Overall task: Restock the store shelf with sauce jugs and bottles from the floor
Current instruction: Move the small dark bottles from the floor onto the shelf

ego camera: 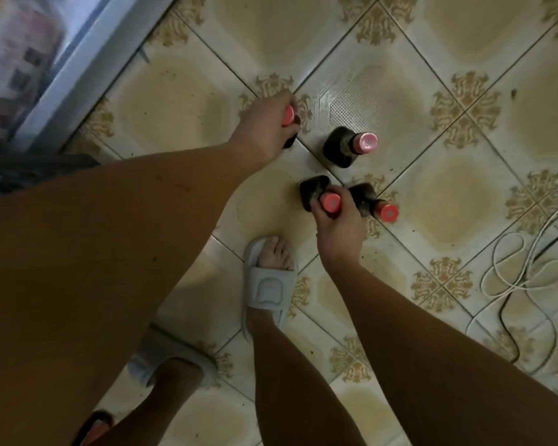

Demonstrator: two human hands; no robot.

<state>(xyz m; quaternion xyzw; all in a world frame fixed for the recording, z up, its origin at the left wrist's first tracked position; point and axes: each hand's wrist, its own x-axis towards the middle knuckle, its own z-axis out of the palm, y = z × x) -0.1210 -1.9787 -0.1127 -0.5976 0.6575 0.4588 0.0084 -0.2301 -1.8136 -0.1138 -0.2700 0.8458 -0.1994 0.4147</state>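
Observation:
Several dark sauce bottles with red caps stand on the tiled floor, seen from above. My left hand (pixel 264 127) grips the neck of one bottle (pixel 65 141) at the upper left; its red cap shows between my fingers. My right hand (pixel 335 220) holds another bottle (pixel 313 189) by the neck just under its cap. Two more bottles stand free: one (pixel 342 149) further off in the middle, one (pixel 366 199) just right of my right hand. The shelf's pale metal edge (pixel 87 69) runs along the upper left.
My feet in grey slides (pixel 266 284) stand close below the bottles. A white cable (pixel 525 268) and a dark cable lie coiled on the floor at the right. Blurred packaged goods (pixel 13 59) fill the shelf at the top left.

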